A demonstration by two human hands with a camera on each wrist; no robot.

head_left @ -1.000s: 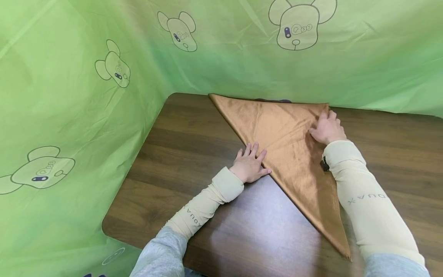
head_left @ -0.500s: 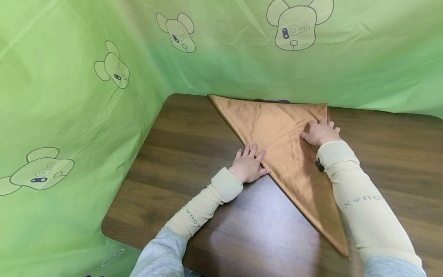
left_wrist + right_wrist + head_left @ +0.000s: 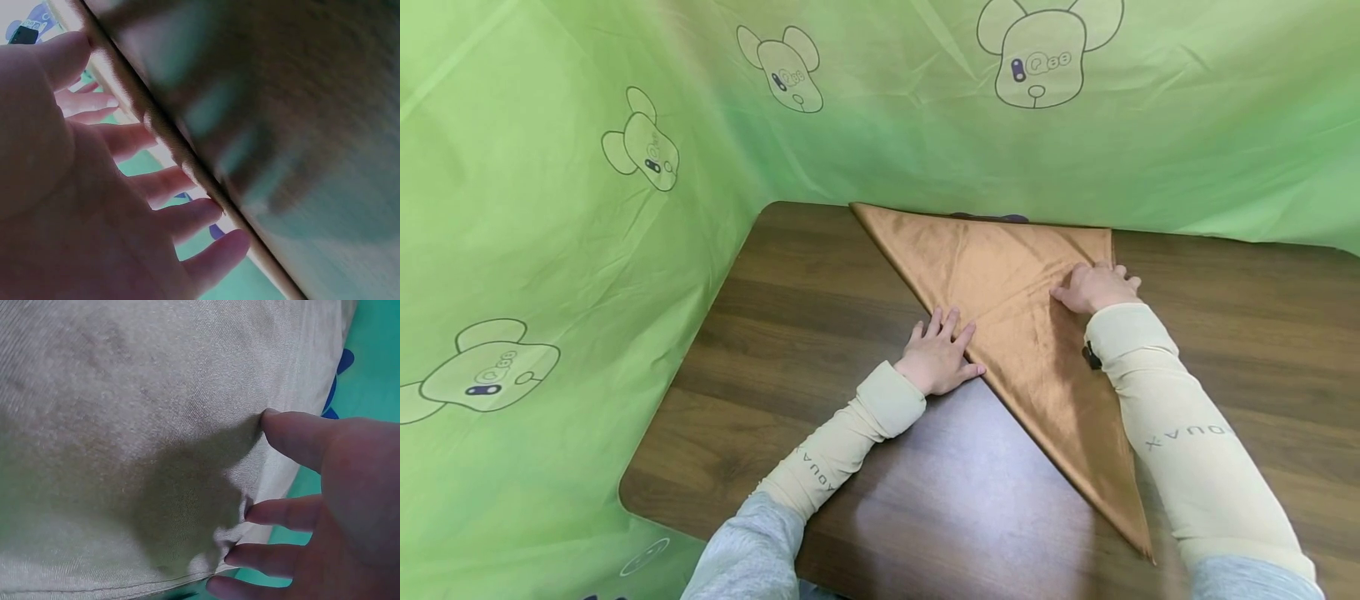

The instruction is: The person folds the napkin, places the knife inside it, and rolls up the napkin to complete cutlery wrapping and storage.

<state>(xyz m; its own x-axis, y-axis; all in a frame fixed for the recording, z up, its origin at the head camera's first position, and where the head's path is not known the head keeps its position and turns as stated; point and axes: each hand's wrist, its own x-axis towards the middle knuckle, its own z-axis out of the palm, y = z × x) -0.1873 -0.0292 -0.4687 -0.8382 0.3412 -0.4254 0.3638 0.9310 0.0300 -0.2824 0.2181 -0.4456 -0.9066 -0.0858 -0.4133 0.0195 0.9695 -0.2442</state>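
Note:
A shiny copper-brown cloth, folded into a triangle, lies on the wooden table. Its long folded edge runs from the back left down to a pointed tip at the front right. My left hand rests with spread fingers on that fold; in the left wrist view, the fingertips reach the fold's edge. Near the cloth's right corner, my right hand touches the upper layer with its fingertips. In the right wrist view, the thumb and fingers are extended and apart, their tips against the cloth.
Green fabric printed with bear-head outlines hangs along the back and left sides of the table. A small black device sits at the right sleeve cuff. Bare tabletop shows right of the cloth.
My right hand has slid slightly left and toward me over the cloth, then stayed nearly still. The cloth's right side and front tip have shifted very slightly. The left hand stays in place.

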